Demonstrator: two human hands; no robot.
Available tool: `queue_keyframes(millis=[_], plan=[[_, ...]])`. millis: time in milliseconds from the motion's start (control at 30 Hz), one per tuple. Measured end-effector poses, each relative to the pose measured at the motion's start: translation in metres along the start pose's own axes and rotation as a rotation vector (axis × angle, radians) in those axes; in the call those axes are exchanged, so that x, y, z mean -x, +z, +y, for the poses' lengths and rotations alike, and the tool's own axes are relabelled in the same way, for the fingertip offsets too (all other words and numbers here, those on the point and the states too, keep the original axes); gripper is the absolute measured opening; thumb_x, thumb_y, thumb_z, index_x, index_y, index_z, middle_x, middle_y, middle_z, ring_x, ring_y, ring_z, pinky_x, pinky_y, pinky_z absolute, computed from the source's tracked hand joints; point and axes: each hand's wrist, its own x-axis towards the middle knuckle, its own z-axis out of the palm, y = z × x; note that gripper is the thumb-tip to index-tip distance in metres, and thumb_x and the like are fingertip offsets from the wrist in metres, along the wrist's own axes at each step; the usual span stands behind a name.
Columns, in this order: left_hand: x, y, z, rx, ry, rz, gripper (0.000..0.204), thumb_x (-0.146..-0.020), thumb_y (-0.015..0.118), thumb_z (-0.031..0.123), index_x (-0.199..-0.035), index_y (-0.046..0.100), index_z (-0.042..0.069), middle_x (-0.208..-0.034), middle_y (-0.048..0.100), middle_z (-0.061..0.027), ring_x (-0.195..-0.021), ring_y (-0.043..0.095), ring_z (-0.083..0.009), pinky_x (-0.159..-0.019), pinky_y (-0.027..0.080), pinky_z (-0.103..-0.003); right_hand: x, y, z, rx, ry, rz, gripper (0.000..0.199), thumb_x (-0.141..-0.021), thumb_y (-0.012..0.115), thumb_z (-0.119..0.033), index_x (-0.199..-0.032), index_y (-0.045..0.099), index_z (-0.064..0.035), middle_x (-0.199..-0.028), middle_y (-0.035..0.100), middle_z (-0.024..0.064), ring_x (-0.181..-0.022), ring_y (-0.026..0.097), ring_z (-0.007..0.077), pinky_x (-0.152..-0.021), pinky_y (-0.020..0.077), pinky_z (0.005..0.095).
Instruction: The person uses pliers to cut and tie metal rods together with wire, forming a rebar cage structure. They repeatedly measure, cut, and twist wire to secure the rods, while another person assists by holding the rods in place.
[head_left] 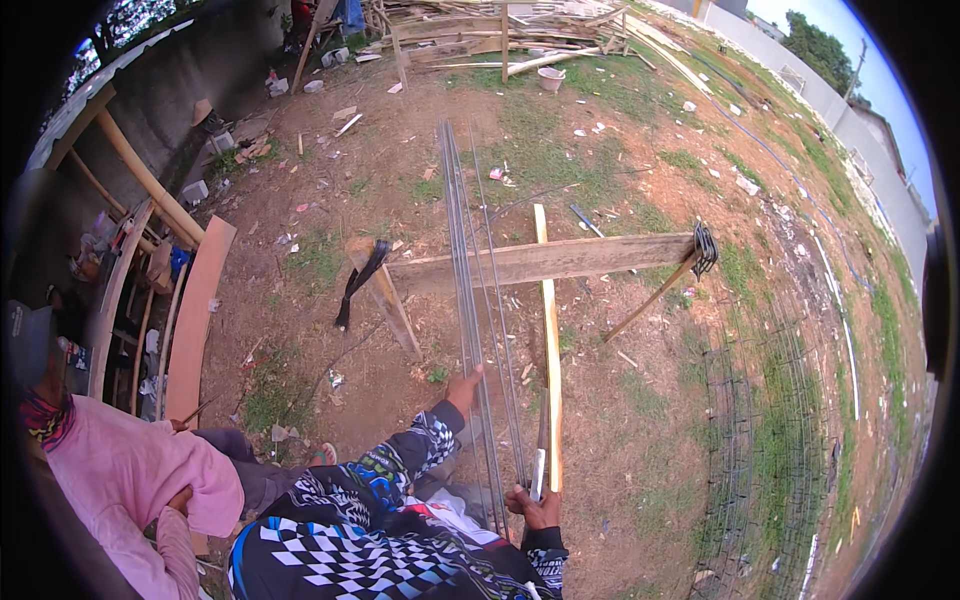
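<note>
Long thin steel rods (465, 270) run away from me across a wooden trestle, whose plank (580, 258) stands on edge on short legs. My left hand (463, 390) is closed around the bundle on its left side. Nearer to me, my right hand (537, 508) is closed at the near part of a rod that lies apart from the bundle on the right. Just beyond its fingers is a narrow white piece (538, 475), of a kind I cannot make out. To its right a pale wooden batten (550, 370) passes under the plank.
Dark ties (364, 283) hang on the trestle's left end, and a bunch of bent wire (705, 250) on its right. A person in a pink top (150, 470) is close on my left. Wire mesh (760, 430) lies at right; timber (470, 40) is piled far off.
</note>
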Motion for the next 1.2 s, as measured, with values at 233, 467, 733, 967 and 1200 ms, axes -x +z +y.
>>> queue_keyframes(millis=[233,467,733,967,1200], plan=[[-0.004,0.008,-0.006,0.000,-0.093,0.077,0.033,-0.092,0.063,0.027,-0.114,0.057,0.003,-0.098,0.064,-0.0111,-0.083,0.067,-0.0269,-0.068,0.059,-0.040,-0.006,-0.007,0.019,0.088,-0.001,0.007,0.017,-0.085,0.070,-0.009,-0.090,0.064,0.0059,-0.076,0.068,0.0128,-0.065,0.068,0.0205,-0.060,0.0580,0.0322],[0.004,0.085,-0.001,0.094,-0.151,-0.101,0.035,-0.094,0.061,0.030,-0.113,0.057,0.002,-0.099,0.065,-0.0141,-0.083,0.067,-0.0270,-0.068,0.059,-0.039,0.001,-0.035,-0.021,0.136,0.011,0.102,0.020,-0.085,0.071,-0.014,-0.092,0.063,0.0038,-0.076,0.067,0.0101,-0.060,0.064,0.0162,-0.054,0.0543,0.0301],[-0.015,0.054,0.000,-0.215,-0.154,-0.121,0.041,-0.098,0.050,0.038,-0.119,0.056,0.003,-0.111,0.063,-0.0139,-0.092,0.064,-0.0291,-0.071,0.057,-0.045,-0.015,-0.043,0.003,0.221,-0.110,0.299,0.024,-0.082,0.074,-0.019,-0.091,0.068,0.0025,-0.075,0.066,0.0068,-0.066,0.060,0.0125,-0.060,0.0490,0.0288],[-0.004,0.062,0.008,-0.297,-0.034,-0.085,0.034,-0.090,0.065,0.028,-0.110,0.064,0.000,-0.097,0.067,-0.0119,-0.077,0.066,-0.0243,-0.060,0.057,-0.038,-0.027,-0.049,0.011,0.221,-0.104,0.296,0.025,-0.080,0.076,-0.018,-0.088,0.067,0.0029,-0.072,0.066,0.0079,-0.064,0.062,0.0131,-0.058,0.0492,0.0282],[-0.010,0.046,0.019,-0.383,-0.045,-0.128,0.040,-0.079,0.078,0.029,-0.102,0.062,0.000,-0.086,0.066,-0.0095,-0.073,0.067,-0.0227,-0.058,0.057,-0.036,-0.026,-0.057,0.000,0.050,-0.123,0.217,0.024,-0.082,0.074,-0.016,-0.087,0.064,0.0054,-0.071,0.066,0.0101,-0.060,0.065,0.0173,-0.054,0.0542,0.0286]])
